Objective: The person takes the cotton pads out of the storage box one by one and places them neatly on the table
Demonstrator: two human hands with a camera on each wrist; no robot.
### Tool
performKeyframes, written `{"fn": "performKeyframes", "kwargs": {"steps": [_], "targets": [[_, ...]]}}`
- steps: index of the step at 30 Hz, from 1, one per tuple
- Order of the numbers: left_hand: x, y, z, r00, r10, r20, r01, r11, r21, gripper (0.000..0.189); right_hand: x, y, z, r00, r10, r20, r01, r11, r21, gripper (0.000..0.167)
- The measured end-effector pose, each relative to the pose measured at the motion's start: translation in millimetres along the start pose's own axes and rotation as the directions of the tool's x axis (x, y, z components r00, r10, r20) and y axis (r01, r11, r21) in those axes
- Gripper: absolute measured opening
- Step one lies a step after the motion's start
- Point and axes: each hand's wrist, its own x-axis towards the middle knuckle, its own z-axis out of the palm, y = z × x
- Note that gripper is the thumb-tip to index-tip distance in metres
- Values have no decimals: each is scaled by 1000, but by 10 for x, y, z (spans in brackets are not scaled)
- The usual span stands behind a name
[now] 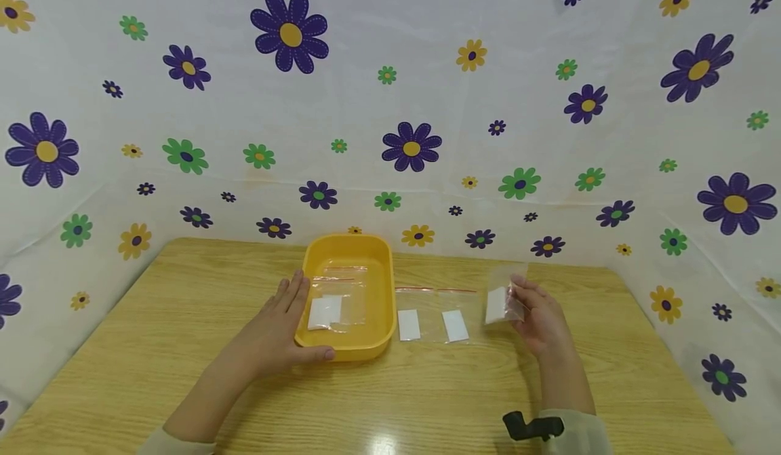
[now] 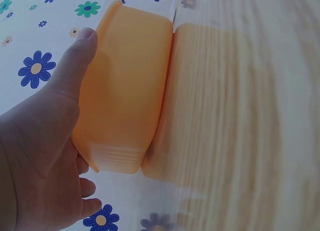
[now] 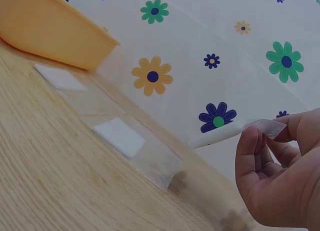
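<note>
My right hand (image 1: 543, 316) pinches a clear zip-lock bag (image 1: 505, 302) with a white piece inside, held up over the table's right side. In the right wrist view the same bag (image 3: 220, 135) is seen nearly edge-on between thumb and fingers. My left hand (image 1: 277, 329) rests against a yellow plastic bin (image 1: 391, 272), fingers stretched along its left side and thumb at its front. The left wrist view shows the thumb lying on the bin's outer wall (image 2: 125, 86). Inside the bin lie overlapping clear bags with white contents (image 1: 325, 311).
Right of the bin, two flat zip-lock bags lie side by side on the wooden table (image 1: 427, 401), each with a white rectangle (image 1: 409, 325) inside. A flower-printed cloth (image 1: 342, 109) hangs behind the table and along both sides.
</note>
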Motion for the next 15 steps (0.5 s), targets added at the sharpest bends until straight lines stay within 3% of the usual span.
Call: {"fn": "performKeyframes", "kwargs": {"steps": [15], "targets": [[12, -13, 18, 1000, -1, 3, 1, 1000, 2, 132, 57, 47, -97, 1000, 2, -8, -2, 999, -49, 23]]}}
